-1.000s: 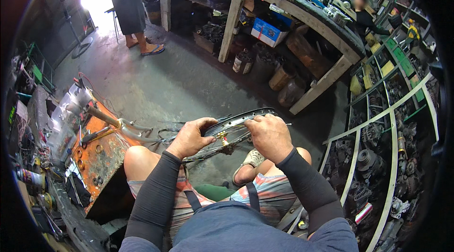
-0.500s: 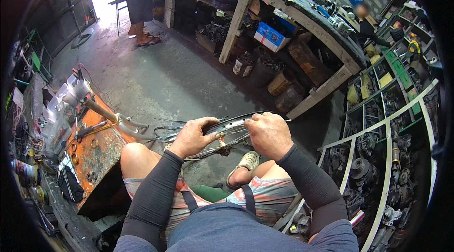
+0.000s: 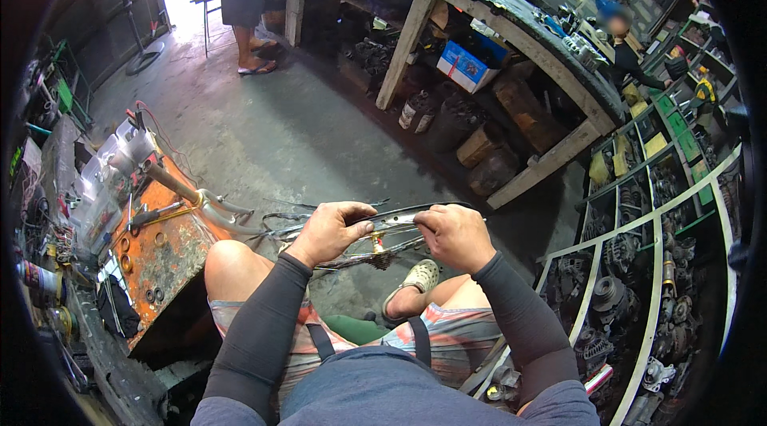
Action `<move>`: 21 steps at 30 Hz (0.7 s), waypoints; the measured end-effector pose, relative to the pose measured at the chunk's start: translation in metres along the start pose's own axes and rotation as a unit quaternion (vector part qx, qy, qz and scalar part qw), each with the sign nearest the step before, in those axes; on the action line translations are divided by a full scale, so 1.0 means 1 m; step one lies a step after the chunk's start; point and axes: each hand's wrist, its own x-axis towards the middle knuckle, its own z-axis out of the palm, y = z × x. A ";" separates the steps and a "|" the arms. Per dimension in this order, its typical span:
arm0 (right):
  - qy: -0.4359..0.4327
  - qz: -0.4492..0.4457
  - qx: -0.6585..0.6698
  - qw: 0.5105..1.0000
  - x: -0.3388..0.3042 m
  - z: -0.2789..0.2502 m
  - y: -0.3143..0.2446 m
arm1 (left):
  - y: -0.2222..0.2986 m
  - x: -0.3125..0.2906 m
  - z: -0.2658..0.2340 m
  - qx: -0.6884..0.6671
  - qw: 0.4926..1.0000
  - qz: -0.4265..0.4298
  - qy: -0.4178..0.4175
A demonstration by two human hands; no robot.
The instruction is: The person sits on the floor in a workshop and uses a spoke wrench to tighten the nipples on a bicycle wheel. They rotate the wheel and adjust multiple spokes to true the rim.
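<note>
A bicycle wheel (image 3: 393,220) lies nearly edge-on in front of me, with thin spokes and a silver rim pierced by holes. My left hand (image 3: 327,232) grips its left part, thumb along the rim. On the right, my right hand (image 3: 454,232) has its fingers bent in a pinch at the rim, where a thin black strip (image 3: 415,208) runs; whether that is a tire edge I cannot tell. Below the rim hang the gold-coloured hub (image 3: 377,243) and a dark sprocket cluster (image 3: 380,260). My fingertips on the wheel's far side are hidden.
Left of my knee, a worn orange metal surface (image 3: 172,266) bears rings, tools and a bicycle fork (image 3: 214,210). A long workbench (image 3: 527,118) stands ahead, boxes and cans beneath. Racks of metal parts (image 3: 615,290) line the right. One person (image 3: 244,10) stands near the doorway; another (image 3: 627,58) is far right.
My right hand has shifted slightly right and its fingers now pinch nearer the rim. More of the rim and black strip shows between my hands. The left hand keeps its grip.
</note>
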 end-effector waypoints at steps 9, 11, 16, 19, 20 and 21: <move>0.007 -0.016 -0.024 1.000 -0.004 -0.016 -0.009 | 0.002 0.002 -0.007 0.003 0.999 -0.051 0.001; -0.009 -0.027 -0.029 0.999 -0.005 -0.015 -0.007 | 0.001 0.002 -0.004 -0.003 0.999 -0.040 -0.020; -0.049 -0.055 -0.024 0.997 -0.001 -0.018 -0.006 | 0.010 -0.002 -0.001 0.053 0.998 0.021 -0.038; -0.057 -0.054 -0.031 0.996 -0.004 -0.017 -0.005 | 0.011 -0.003 -0.001 0.071 0.996 0.029 -0.038; -0.059 -0.052 -0.037 0.996 -0.005 -0.017 -0.005 | 0.011 -0.002 -0.001 0.073 0.996 0.032 -0.036; -0.061 -0.043 -0.041 0.996 -0.006 -0.017 -0.007 | 0.011 -0.002 0.000 0.075 0.996 0.034 -0.033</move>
